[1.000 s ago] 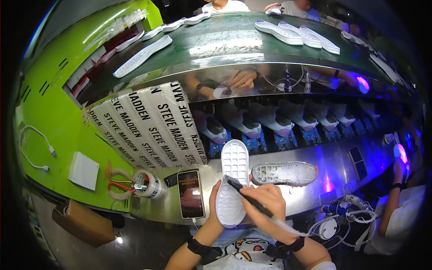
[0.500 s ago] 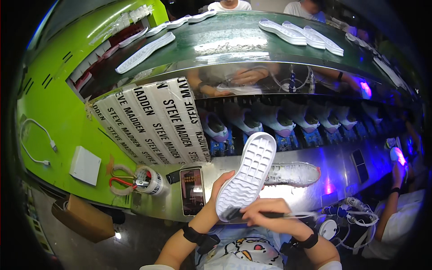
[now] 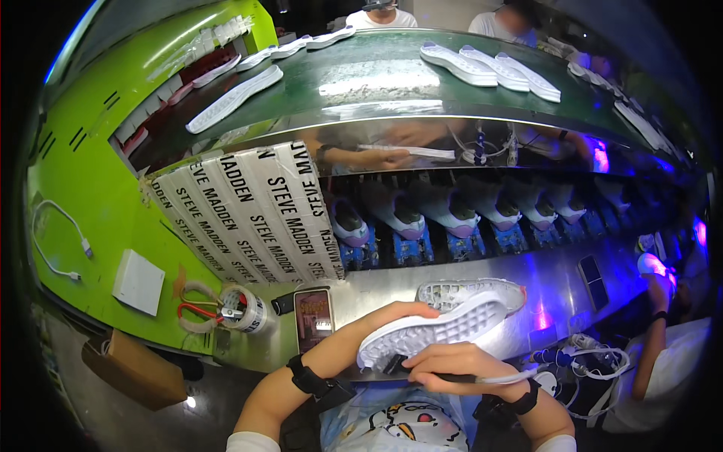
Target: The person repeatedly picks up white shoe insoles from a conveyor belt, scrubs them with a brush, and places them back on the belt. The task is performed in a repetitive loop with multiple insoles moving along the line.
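Note:
My left hand [image 3: 405, 310] grips a white shoe sole [image 3: 452, 329] along its far edge, fingers behind it. The sole is tilted, with its grid of square hollows and wavy ridges facing me. In my right hand [image 3: 456, 360] is a slim dark-handled brush [image 3: 395, 364], its black head against the sole's near left end. A pale tube or cord trails from the handle over the wrist. Partly hidden behind the held sole, a greyish shoe sole [image 3: 444, 290] with a reddish tip lies on the metal bench [image 3: 376, 285].
A phone [image 3: 313, 320], a cup of tools [image 3: 245, 313] and a printed carton [image 3: 241, 215] stand to the left. Shoe uppers [image 3: 399, 218] line the shelf behind the bench. White soles [image 3: 459, 64] lie on the green belt [image 3: 301, 105]. A co-worker's hand [image 3: 660, 290] is at right.
The held sole has swung from nearly upright to a flatter slant pointing right, its far end now lower. My left hand has shifted to its far edge; the brush stays near the left end.

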{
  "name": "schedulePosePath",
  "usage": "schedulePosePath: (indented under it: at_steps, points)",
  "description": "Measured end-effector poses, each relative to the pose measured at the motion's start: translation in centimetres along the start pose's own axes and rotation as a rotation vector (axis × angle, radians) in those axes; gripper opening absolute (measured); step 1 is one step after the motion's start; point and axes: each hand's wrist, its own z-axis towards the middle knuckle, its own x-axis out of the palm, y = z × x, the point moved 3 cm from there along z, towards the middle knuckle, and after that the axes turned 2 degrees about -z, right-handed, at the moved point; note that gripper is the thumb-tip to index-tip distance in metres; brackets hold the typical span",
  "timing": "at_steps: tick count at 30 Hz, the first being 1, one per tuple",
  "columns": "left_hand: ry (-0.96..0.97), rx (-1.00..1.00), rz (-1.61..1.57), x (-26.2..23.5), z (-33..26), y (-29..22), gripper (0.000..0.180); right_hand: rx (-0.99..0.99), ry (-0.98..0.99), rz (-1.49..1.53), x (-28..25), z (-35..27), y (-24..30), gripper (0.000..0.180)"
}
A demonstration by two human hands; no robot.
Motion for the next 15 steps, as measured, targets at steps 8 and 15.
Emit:
schedulePosePath:
  at_steps: [8,15]
  points:
    - [0.038,-0.577,-0.165,-2.1,4.4,4.2,0.043,0.171,-0.136,-0.046,-2.4,-2.9,-1.8,0.011]
    - [-0.026,-0.326,-0.442,-0.4,4.6,3.7,0.047,0.143,-0.805,-0.121,-5.7,-4.1,0.0,0.021]
